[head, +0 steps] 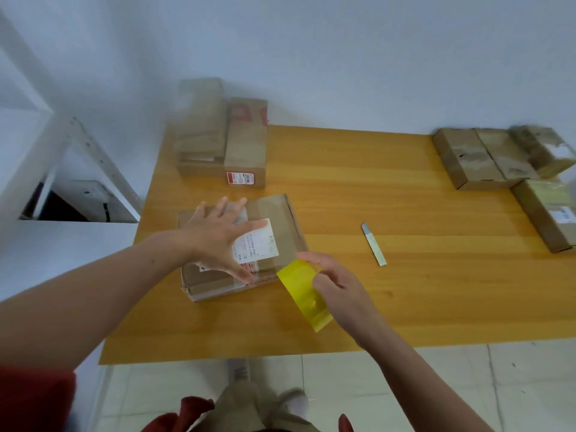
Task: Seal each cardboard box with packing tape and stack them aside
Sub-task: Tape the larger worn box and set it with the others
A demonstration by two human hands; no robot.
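While I watch from the head camera, the left hand (pixel 218 235) lies spread on top of the cardboard box (pixel 286 222) at the near left of the desk (pixel 374 182). Its grip is wide, with the fingers straight and fanned. The palm presses the lid and partly covers the white label (pixel 261 244).

The right hand (pixel 336 285) sits just beside the box's near right corner. Its grip is narrow, thumb and fingers closed on a yellow tape strip (pixel 299 285). One end of the strip meets the box's right edge. The other end slants toward me, past the wrist.

I see a slim metal blade (pixel 374 244) lying flat on the bare wood to the right of the box, apart from both hands. Two brown boxes (pixel 246 141) stand side by side, touching, at the far left corner. Their outlines are blurred. More boxes (pixel 467 157) cluster at the far right edge, and one with a pale label (pixel 545 213) lies nearer to me.
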